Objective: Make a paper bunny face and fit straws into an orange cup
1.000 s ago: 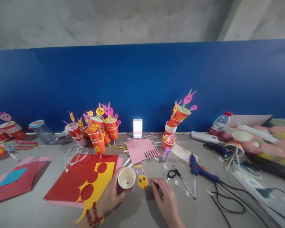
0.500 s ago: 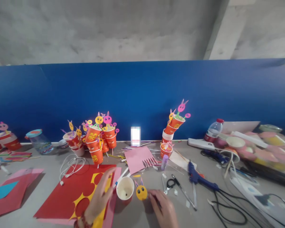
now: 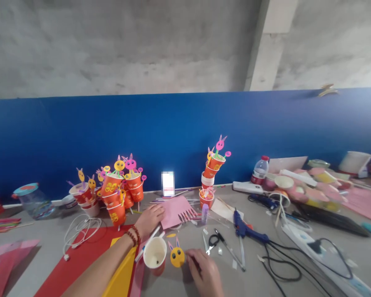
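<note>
At the lower centre of the frame, on the grey tabletop (image 3: pixel 244 284), we note a paper cup (image 3: pixel 155 253) standing mouth up, a dark speck visible inside, and just to its right a yellow rabbit face (image 3: pixel 177 258), eyes upward. The two hands are well apart. The left hand (image 3: pixel 151 220), above the cup in the frame, extends to the left edge of a fringed pink sheet (image 3: pixel 175 211); we cannot tell whether its fingertips grip anything. The right hand (image 3: pixel 204 269) is curled beside the face's right edge, and we cannot tell whether finger and thumb pinch it. We judge the face to be light, bendable card, its narrow ears the weakest part; we recommend a pinch at the disc's rim. The cup we judge light, easily tipped and crushable, best taken low around its wall with gentle pressure.
</note>
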A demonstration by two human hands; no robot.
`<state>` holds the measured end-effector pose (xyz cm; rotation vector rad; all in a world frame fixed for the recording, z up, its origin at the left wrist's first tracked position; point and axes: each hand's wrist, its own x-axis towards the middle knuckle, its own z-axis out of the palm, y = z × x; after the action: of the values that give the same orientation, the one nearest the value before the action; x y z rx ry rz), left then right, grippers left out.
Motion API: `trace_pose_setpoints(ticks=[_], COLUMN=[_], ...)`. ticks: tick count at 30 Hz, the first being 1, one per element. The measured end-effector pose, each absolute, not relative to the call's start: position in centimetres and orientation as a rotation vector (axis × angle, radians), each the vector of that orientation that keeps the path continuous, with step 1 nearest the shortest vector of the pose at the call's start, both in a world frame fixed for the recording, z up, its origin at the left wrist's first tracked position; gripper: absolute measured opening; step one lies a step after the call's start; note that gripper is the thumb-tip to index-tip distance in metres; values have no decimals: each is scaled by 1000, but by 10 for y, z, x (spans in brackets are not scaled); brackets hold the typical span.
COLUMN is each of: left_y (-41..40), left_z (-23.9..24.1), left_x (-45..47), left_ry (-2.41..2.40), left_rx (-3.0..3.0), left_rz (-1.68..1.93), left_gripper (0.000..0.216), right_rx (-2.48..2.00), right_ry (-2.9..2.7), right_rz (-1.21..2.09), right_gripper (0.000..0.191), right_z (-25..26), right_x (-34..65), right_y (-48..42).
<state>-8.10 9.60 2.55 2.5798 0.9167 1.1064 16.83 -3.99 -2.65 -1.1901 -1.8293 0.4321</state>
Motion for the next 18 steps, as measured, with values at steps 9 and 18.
trace_pose_setpoints(ticks=[9,18], left_y=[88,-73], left_z=[48,18], left_x=[-107,-219], left_ry=[1325,1745], left_rx=[2542,2907], left_rz=[1232,989], left_gripper=[38,64], right_rx=[-1185,-1170], right_ry=[-1807,-1761], right_rz=[418,438], right_gripper=[30,32], right_z=[-26,-28], right_x=[169,173], right_y=[-40,-39])
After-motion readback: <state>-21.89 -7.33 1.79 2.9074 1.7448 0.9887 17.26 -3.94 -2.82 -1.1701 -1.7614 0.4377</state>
